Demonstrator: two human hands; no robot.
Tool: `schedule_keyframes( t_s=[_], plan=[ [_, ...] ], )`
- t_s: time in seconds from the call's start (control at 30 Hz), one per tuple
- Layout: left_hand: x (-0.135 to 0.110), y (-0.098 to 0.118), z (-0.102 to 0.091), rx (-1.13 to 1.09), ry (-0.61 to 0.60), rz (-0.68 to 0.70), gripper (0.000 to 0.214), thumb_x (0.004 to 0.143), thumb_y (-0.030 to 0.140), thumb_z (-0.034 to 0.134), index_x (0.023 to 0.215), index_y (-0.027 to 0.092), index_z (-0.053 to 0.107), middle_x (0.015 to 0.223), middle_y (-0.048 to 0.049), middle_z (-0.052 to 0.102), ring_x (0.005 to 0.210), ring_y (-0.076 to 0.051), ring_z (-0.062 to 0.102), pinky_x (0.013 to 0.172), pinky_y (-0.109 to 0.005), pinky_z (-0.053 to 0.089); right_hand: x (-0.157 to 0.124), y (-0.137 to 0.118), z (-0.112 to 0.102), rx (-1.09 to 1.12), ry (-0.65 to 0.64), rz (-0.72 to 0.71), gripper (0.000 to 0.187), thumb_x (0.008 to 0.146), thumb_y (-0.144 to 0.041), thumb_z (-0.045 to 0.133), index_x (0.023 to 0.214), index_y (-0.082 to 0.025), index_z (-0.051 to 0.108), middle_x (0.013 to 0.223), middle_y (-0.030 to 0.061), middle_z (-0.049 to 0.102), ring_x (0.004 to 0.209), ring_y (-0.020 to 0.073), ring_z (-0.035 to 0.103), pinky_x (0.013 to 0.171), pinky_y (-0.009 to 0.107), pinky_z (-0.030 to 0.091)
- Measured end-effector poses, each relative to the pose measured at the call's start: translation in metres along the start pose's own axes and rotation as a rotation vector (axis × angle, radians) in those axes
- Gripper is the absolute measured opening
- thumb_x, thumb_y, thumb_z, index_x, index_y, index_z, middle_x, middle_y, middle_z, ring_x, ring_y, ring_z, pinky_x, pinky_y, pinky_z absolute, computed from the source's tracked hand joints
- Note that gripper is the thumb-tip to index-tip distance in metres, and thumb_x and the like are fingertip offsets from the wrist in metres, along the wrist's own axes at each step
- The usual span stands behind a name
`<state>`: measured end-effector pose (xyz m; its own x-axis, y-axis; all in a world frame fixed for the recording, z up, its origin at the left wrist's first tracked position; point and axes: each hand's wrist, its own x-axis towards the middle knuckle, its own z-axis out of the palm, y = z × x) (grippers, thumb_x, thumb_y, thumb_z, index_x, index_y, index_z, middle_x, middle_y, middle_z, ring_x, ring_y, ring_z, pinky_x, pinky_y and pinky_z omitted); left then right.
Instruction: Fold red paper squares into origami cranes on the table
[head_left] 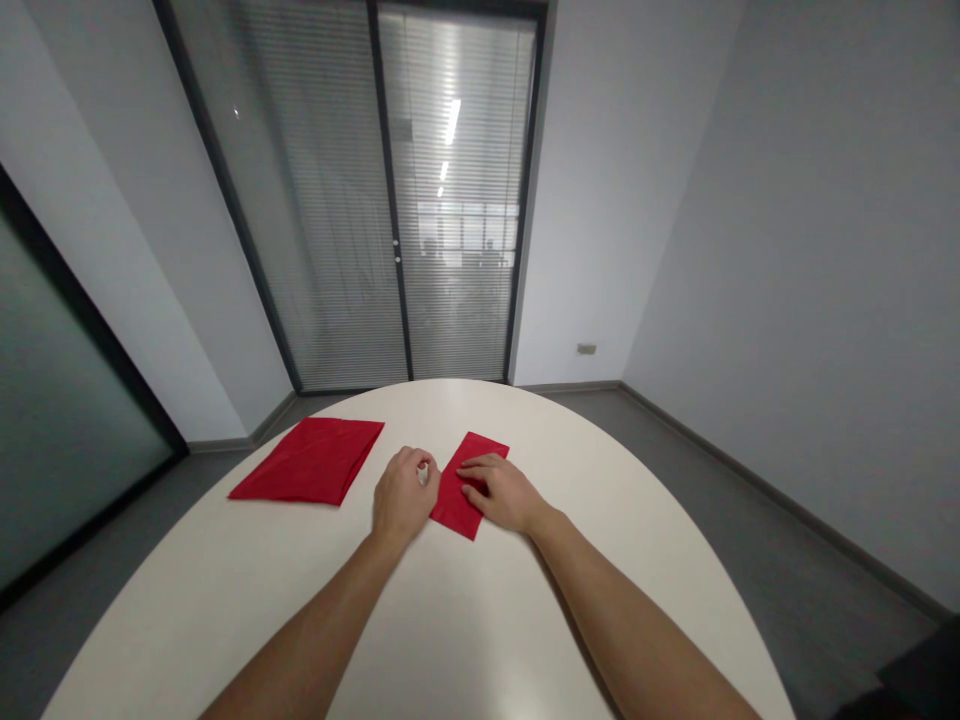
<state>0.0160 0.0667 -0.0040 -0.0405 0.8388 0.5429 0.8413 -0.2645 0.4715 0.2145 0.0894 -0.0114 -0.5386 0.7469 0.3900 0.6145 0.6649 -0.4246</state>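
red rectangle (pixel 451 496), thin, straight-edged, under right hand (pixel 504 493), smooth round tabletop (pixel 427 640)

Narrow red rectangle (pixel 453 500), flat, slanted, on table (pixel 442 630)

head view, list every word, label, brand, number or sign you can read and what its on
None can be read.
Larger red piece: no lettering visible.
Smaller red piece, partly covered by the right hand: none on the part that shows.
Wall plate: too small to tell whether it is marked.
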Motion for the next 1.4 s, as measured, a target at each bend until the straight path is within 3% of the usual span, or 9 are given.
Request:
schedule_keyframes(
  t_s=[0.13,0.23,0.37,0.5,0.57,1.07,1.23,1.4],
  plan=[
    [-0.002,0.002,0.003,-0.176,-0.186,0.189,0.030,0.093,0.015,0.041,0.109,0.020,0.066,0.113,-0.0072,0.072,0.108,-0.020,0.064,0.103,-0.037,0.045,-0.001,0.008,-0.002,0.053,-0.049,-0.058,0.041,0.086,-0.016,0.057,0.124,-0.021,0.071,0.129,0.0087,0.069,0.125,0.0265,0.059,0.110,0.044,0.043],
    [-0.005,0.004,0.006,-0.117,-0.322,0.223,0.036,0.096,0.016,0.037,0.117,0.019,0.066,0.122,-0.0081,0.072,0.114,-0.021,0.064,0.114,-0.045,0.036,-0.001,0.008,-0.004,0.035,-0.037,-0.074,0.037,0.087,-0.017,0.058,0.121,-0.021,0.073,0.126,0.0086,0.071,0.126,0.0271,0.059,0.111,0.045,0.041],
    [-0.005,0.004,0.006,0.022,-0.291,0.196,0.035,0.097,0.019,0.039,0.114,0.019,0.069,0.119,-0.0101,0.073,0.112,-0.025,0.066,0.106,-0.044,0.043,-0.002,0.003,-0.009,0.041,-0.035,-0.077,0.037,0.088,-0.037,0.066,0.121,-0.022,0.072,0.123,0.0100,0.072,0.117,0.0275,0.064,0.108,0.044,0.043],
    [-0.002,-0.001,0.004,0.093,-0.276,0.204,0.036,0.099,0.023,0.038,0.111,0.017,0.072,0.124,-0.0115,0.071,0.115,-0.026,0.063,0.103,-0.044,0.045,-0.003,0.000,-0.009,0.027,-0.125,-0.080,0.078,0.069,-0.062,0.079,0.134,-0.023,0.063,0.140,0.0156,0.060,0.131,0.0358,0.053,0.115,0.057,0.029],
    [-0.001,-0.003,0.005,0.107,-0.279,0.204,0.037,0.100,0.024,0.038,0.109,0.018,0.073,0.126,-0.0114,0.070,0.116,-0.027,0.061,0.104,-0.044,0.044,-0.003,0.000,-0.008,0.020,-0.152,-0.058,0.084,0.067,-0.065,0.079,0.138,-0.025,0.060,0.146,0.0164,0.054,0.136,0.0378,0.047,0.116,0.062,0.021],
    [-0.005,-0.002,-0.002,-0.004,-0.329,0.224,0.033,0.093,0.037,0.055,0.118,0.022,0.071,0.124,-0.0110,0.071,0.129,-0.032,0.054,0.110,-0.049,0.042,-0.005,0.004,-0.013,-0.014,-0.076,0.000,0.044,0.083,-0.041,0.068,0.124,-0.025,0.068,0.132,0.0116,0.067,0.129,0.0327,0.056,0.114,0.060,0.030],
    [-0.009,-0.007,-0.004,-0.035,-0.444,0.319,0.045,0.088,0.039,0.063,0.130,0.023,0.064,0.144,-0.0114,0.058,0.143,-0.031,0.041,0.118,-0.053,0.030,-0.006,0.011,-0.015,0.043,-0.061,0.091,0.035,0.094,-0.035,0.054,0.126,-0.025,0.067,0.135,0.0118,0.065,0.136,0.0322,0.050,0.115,0.067,0.022],
    [-0.011,-0.009,-0.001,-0.060,-0.439,0.375,0.041,0.089,0.034,0.062,0.129,0.024,0.064,0.143,-0.0106,0.059,0.134,-0.027,0.053,0.117,-0.049,0.034,-0.006,0.023,-0.009,0.041,-0.074,0.129,0.042,0.089,-0.016,0.053,0.128,-0.026,0.065,0.143,0.0102,0.059,0.141,0.0311,0.044,0.116,0.068,0.017]
  ],
)
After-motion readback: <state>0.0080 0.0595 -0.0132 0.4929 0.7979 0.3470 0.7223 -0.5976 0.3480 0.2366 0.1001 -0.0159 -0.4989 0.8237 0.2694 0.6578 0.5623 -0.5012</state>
